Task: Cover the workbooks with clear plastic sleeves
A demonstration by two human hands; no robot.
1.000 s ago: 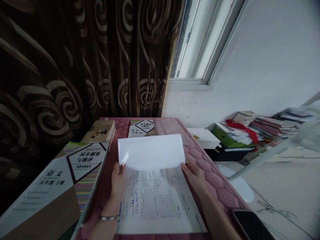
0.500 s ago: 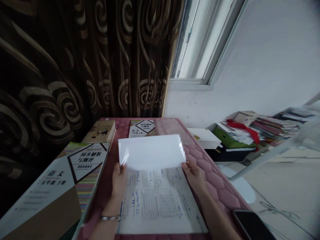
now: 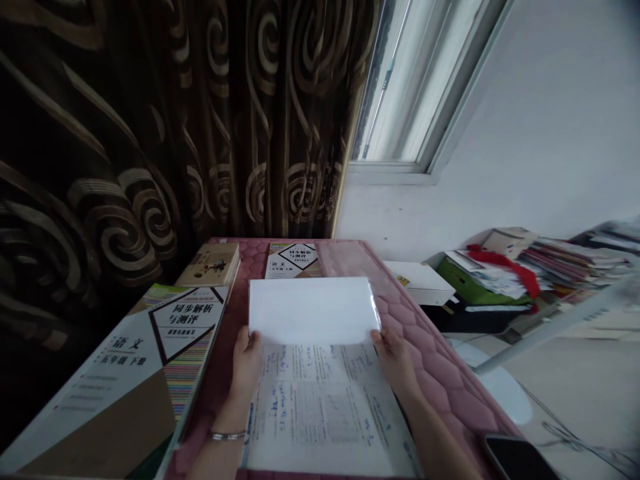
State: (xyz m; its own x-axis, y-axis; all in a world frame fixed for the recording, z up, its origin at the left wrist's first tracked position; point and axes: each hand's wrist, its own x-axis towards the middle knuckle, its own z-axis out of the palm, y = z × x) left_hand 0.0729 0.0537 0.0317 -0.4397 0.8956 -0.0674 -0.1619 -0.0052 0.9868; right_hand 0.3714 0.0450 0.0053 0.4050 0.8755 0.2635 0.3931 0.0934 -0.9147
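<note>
Fingers [image 3: 255, 339] of left hand [image 3: 246, 365] and right hand [image 3: 399, 365] pinch side edges of glossy white sheet [image 3: 313, 310] at far end of written pages [image 3: 323, 413]; likely light, limp, slippery, best held by both sides.

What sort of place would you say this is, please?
Probably a study corner at home: a patterned curtain hangs beside a window, and there are books and a quilted pink cover.

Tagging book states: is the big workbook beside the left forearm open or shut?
Shut: the workbook lies with its printed front cover facing up, and no inside pages are showing.
</note>
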